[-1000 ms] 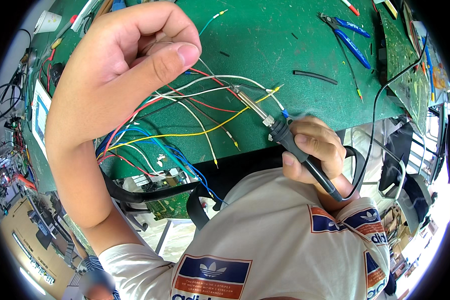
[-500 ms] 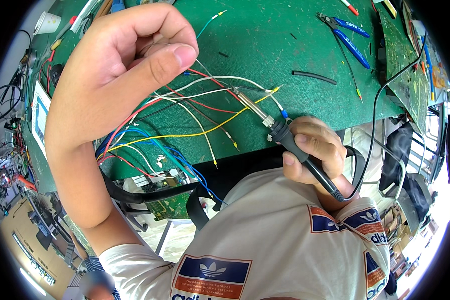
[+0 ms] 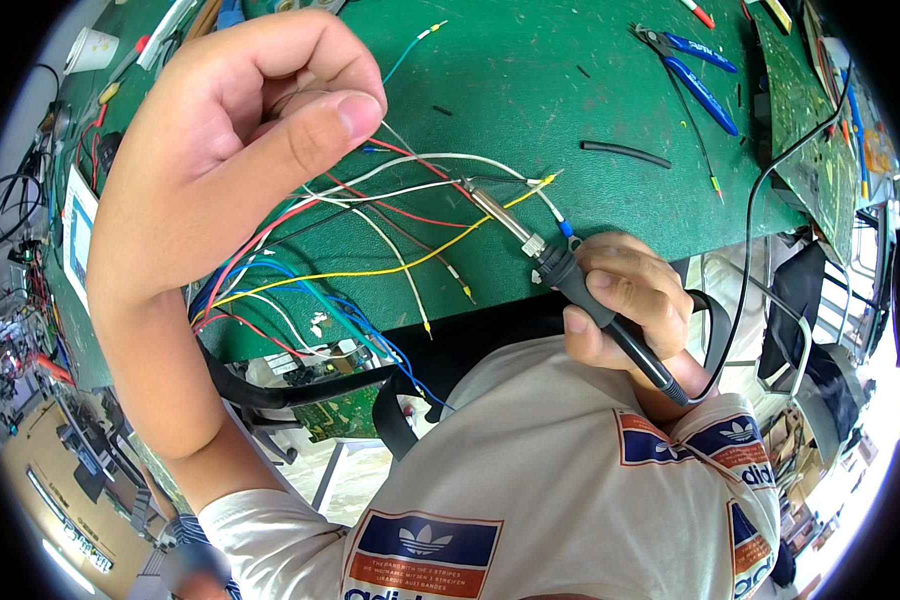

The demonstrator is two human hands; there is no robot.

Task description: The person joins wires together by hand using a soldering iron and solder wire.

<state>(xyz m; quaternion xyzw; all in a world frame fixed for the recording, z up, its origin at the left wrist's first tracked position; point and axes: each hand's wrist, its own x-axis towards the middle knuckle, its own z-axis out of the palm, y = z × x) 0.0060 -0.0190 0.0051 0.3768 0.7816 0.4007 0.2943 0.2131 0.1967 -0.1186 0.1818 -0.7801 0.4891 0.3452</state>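
Observation:
My left hand point(image 3: 230, 160) is curled at the upper left, thumb and forefinger pinched on a thin silvery wire point(image 3: 400, 135), which looks like solder and runs down toward the iron's tip. My right hand point(image 3: 625, 300) grips a black soldering iron point(image 3: 570, 280) whose metal tip point(image 3: 473, 188) lies among the wires, at or very near a joint too small to make out. Red, white, black, blue, teal and yellow wires point(image 3: 355, 267), several with crimped terminals, spread over the green mat point(image 3: 515, 90) beneath both hands. A blue ring terminal point(image 3: 566, 228) lies beside my right hand.
Blue flush cutters point(image 3: 700, 90) and a black tube piece point(image 3: 625, 152) lie at the upper right near a circuit board point(image 3: 805, 180). The iron's cord loops down the right. A paper cup point(image 3: 90, 48) and white-framed screen point(image 3: 78, 230) are at left; another person point(image 3: 190, 560) is at lower left.
My left hand has shifted slightly left with the thin wire. My right hand and the iron have barely moved.

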